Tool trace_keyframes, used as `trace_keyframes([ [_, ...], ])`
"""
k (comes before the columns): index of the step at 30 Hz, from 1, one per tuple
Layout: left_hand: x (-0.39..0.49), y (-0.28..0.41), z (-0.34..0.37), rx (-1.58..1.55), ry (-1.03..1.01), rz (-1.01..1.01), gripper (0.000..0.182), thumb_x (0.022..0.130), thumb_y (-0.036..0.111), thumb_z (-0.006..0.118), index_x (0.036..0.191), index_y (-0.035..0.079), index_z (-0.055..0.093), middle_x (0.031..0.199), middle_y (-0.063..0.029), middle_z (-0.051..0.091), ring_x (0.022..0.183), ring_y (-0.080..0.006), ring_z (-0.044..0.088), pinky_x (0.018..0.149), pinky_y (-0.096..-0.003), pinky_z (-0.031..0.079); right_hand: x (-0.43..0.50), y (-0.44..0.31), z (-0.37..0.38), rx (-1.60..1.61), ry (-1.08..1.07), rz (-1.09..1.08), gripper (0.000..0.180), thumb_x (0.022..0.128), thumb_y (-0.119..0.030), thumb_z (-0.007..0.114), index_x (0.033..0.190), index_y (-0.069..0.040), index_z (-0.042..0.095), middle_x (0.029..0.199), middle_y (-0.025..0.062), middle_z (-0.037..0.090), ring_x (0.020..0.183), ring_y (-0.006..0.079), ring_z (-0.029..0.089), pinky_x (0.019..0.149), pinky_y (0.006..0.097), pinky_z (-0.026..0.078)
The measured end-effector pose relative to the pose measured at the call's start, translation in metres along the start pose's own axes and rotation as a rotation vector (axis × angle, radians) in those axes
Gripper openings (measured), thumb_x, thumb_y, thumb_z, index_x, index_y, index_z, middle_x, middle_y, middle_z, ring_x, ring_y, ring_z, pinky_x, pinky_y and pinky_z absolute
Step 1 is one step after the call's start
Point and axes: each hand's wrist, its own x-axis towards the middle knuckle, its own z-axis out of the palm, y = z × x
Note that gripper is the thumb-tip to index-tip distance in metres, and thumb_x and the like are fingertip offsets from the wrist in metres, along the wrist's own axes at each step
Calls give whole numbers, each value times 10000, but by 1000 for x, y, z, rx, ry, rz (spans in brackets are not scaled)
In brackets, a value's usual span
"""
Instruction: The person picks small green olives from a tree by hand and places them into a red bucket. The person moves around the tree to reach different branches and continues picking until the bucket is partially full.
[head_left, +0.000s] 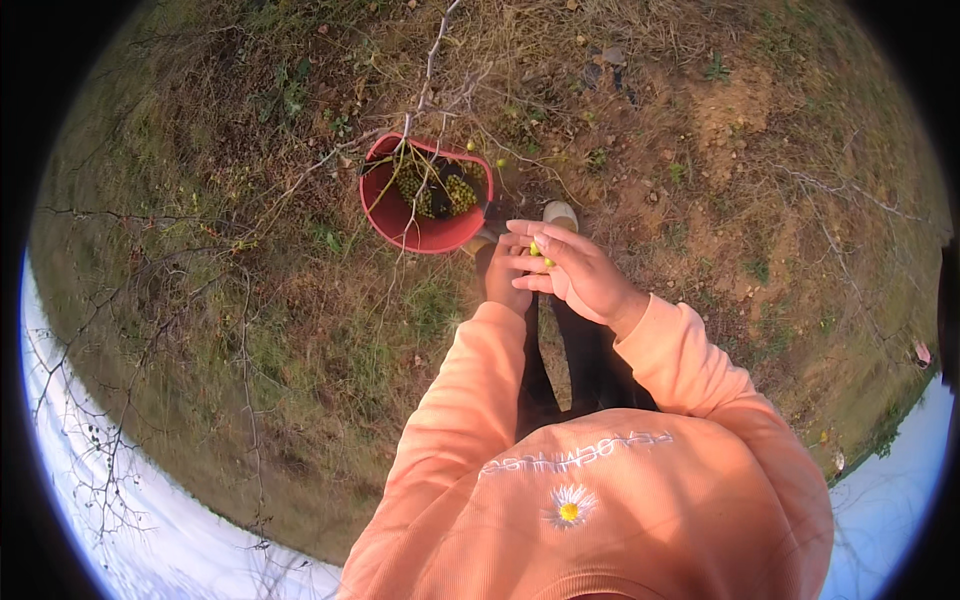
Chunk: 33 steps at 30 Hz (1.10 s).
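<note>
My right hand (581, 274) is palm-up with its fingers loosely spread, and a few small round yellow-green fruits (535, 248) rest between thumb and fingers. Just to its left and partly behind it is my left hand (508, 277). Its fingertips meet the right fingers, so whether it holds anything is hidden. Beyond both hands, up and to the left, a red bucket (427, 244) stands on the ground. Many similar green fruits (459, 193) lie in its bottom, some of them in shade. Thin bare branches (431, 64) cross over the bucket's mouth.
Two loose fruits (501, 163) show by the bucket's far right rim. My shoe (561, 215) is close to the bucket. Thin twigs (247, 352) spread across the left side, and another branch (832, 187) reaches in at right. Dry grass and bare soil (731, 112) cover the ground.
</note>
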Motion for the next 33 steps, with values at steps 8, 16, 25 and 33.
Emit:
trace_keyframes([
  [8,-64,16,-58,547,174,5,300,999,252,429,1209,58,520,1089,-80,598,920,-169,605,760,-276,521,22,77,23,-298,186,91,468,990,-256,464,1377,-5,386,1189,169,584,944,217,658,724,283,530],
  [16,3,49,6,450,407,290,181,959,208,547,1050,71,622,864,25,595,779,-85,556,716,-219,452,8,57,-41,-13,294,72,333,1008,-290,427,1187,-45,564,865,51,622,729,112,585,701,257,487],
  [25,0,35,54,604,243,511,147,957,167,558,988,38,623,901,9,613,794,-62,539,745,-209,444,2,25,-66,233,109,17,824,887,-724,293,1520,-212,165,1548,110,227,1423,290,183,1094,595,115],
  [33,-85,-9,69,1039,-43,324,164,847,60,686,990,-16,655,894,-32,585,784,-89,577,715,-228,492,-33,20,-50,224,11,-5,806,908,-699,278,1511,-171,195,1528,129,267,1359,286,328,1076,465,304],
])
